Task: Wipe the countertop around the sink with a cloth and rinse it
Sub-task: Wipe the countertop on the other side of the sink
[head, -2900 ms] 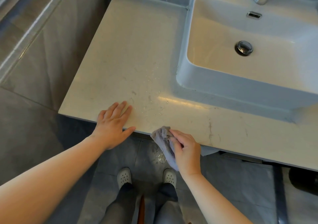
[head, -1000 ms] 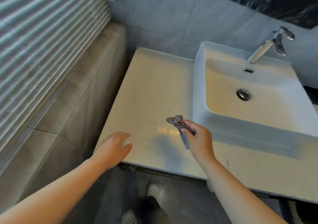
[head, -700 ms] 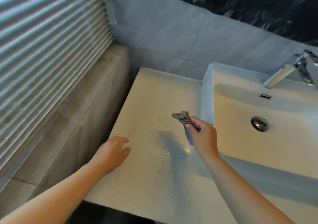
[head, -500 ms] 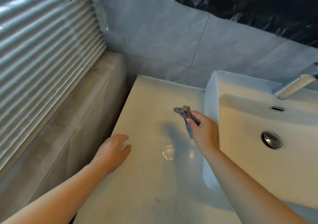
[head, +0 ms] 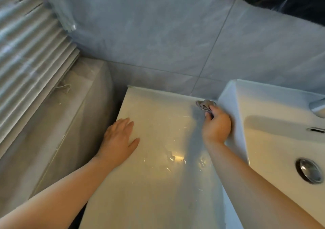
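Beside the sink (head: 263,95), cloth (head: 204,104) (bunched)

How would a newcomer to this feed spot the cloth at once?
Find the white sink on the right; follow its left wall to the far corner of the countertop. There the right hand grips the cloth, a small crumpled wad, the only grey wrinkled thing against that smooth pale top.

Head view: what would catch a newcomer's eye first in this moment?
The right hand grips a crumpled grey cloth at the back corner of the countertop, where the tiled wall meets the outer side of the white sink. The left hand lies palm down with straight fingers near the left edge of the countertop. Between the arms, wet streaks catch a bright glare.
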`<state>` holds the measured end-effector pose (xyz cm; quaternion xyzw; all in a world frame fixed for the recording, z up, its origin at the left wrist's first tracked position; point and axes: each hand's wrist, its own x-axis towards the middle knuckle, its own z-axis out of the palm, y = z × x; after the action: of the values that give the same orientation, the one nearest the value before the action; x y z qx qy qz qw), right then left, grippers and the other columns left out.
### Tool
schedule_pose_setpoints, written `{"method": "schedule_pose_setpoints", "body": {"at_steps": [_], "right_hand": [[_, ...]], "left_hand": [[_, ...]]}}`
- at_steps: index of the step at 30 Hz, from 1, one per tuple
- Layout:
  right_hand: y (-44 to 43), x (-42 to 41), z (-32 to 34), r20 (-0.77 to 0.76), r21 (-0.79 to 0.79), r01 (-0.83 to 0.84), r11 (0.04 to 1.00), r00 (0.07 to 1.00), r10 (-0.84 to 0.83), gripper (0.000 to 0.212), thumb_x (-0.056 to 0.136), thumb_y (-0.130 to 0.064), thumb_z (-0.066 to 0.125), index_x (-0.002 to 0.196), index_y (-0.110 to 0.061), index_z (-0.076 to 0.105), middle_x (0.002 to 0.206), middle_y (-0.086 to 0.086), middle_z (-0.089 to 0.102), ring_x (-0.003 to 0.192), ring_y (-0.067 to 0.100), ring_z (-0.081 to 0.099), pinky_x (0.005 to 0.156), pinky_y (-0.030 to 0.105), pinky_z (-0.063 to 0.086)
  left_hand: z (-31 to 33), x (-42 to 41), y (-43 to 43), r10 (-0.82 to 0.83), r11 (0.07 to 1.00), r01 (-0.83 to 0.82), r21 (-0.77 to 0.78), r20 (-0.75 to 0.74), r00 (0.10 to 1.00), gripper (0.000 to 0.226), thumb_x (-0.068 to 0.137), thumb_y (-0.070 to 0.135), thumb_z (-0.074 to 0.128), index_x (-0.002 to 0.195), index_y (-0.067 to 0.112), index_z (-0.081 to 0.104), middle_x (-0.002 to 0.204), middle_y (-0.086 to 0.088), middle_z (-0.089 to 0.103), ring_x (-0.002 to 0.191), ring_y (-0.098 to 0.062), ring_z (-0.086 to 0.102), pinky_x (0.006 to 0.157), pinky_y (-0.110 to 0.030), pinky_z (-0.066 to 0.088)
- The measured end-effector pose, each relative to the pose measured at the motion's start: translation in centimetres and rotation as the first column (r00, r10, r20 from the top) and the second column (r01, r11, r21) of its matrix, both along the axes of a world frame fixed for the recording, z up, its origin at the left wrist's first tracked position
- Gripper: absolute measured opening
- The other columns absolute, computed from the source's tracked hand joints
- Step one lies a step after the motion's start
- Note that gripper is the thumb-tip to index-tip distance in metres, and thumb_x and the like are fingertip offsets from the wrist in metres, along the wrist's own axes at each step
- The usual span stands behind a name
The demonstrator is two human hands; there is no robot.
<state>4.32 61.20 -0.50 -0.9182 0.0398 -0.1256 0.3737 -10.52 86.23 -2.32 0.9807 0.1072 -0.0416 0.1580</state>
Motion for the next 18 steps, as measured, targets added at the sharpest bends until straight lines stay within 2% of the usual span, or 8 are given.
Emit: {"method": "schedule_pose_setpoints", "body": {"at_steps": [4, 8, 10, 14, 18], "right_hand": [[1.0, 2.6, -2.0, -0.015, -0.015, 0.103, 0.995, 0.995, -0.103, 0.034, 0.087, -0.001, 0.054, 0.12, -0.005, 0.064, 0.124, 0.014, 0.063, 0.116, 0.034, 0.055, 0.099, 0.033, 0.038], [1.3, 3.9, -4.1, -0.027, -0.127, 0.081, 0.989, 0.996, -0.085, 0.038, 0.088, -0.003, 0.053, 0.125, -0.004, 0.06, 0.132, 0.015, 0.058, 0.122, 0.035, 0.051, 0.105, 0.037, 0.035], [1.2, 4.1, -4.9, 0.003, -0.135, 0.074, 0.988, 0.997, -0.075, 0.037, 0.087, -0.003, 0.053, 0.124, -0.001, 0.06, 0.132, 0.017, 0.057, 0.121, 0.036, 0.052, 0.105, 0.038, 0.036], [0.1, 4.1, -5.8, 0.065, -0.155, -0.006, 0.988, 0.998, 0.016, 0.034, 0.085, -0.003, 0.057, 0.118, 0.001, 0.064, 0.126, 0.017, 0.061, 0.118, 0.033, 0.056, 0.104, 0.025, 0.032], [0.0, 3.3, -5.3, 0.051, -0.105, -0.053, 0.993, 0.997, 0.059, 0.033, 0.084, 0.0, 0.061, 0.116, -0.002, 0.066, 0.121, 0.013, 0.066, 0.114, 0.03, 0.059, 0.099, 0.014, 0.028]], "left_hand": [[-1.8, 2.9, 1.4, -0.038, 0.999, 0.038, 0.027, 0.002, 0.999, 0.087, 0.078, 0.065, 0.014, 0.147, 0.015, 0.028, 0.157, -0.007, 0.018, 0.144, -0.027, 0.01, 0.114, -0.042, 0.016], [-3.5, 2.5, 1.1, -0.019, 0.999, 0.016, 0.046, 0.074, 0.997, 0.073, 0.088, 0.059, 0.022, 0.147, 0.017, 0.03, 0.157, -0.004, 0.019, 0.145, -0.022, 0.007, 0.116, -0.041, 0.014], [-3.7, 2.4, 1.2, -0.008, 0.999, 0.005, 0.034, 0.093, 0.996, 0.071, 0.089, 0.059, 0.023, 0.147, 0.018, 0.029, 0.158, -0.002, 0.018, 0.146, -0.02, 0.006, 0.117, -0.041, 0.015], [-3.8, 2.5, 1.2, -0.014, 1.0, 0.01, 0.026, 0.127, 0.992, 0.069, 0.089, 0.057, 0.028, 0.146, 0.017, 0.032, 0.157, -0.002, 0.021, 0.146, -0.02, 0.008, 0.115, -0.04, 0.016], [-3.9, 2.6, 1.2, -0.007, 1.0, 0.006, 0.01, 0.127, 0.992, 0.069, 0.088, 0.056, 0.028, 0.146, 0.017, 0.033, 0.157, -0.002, 0.021, 0.146, -0.019, 0.007, 0.116, -0.044, 0.02]]}}
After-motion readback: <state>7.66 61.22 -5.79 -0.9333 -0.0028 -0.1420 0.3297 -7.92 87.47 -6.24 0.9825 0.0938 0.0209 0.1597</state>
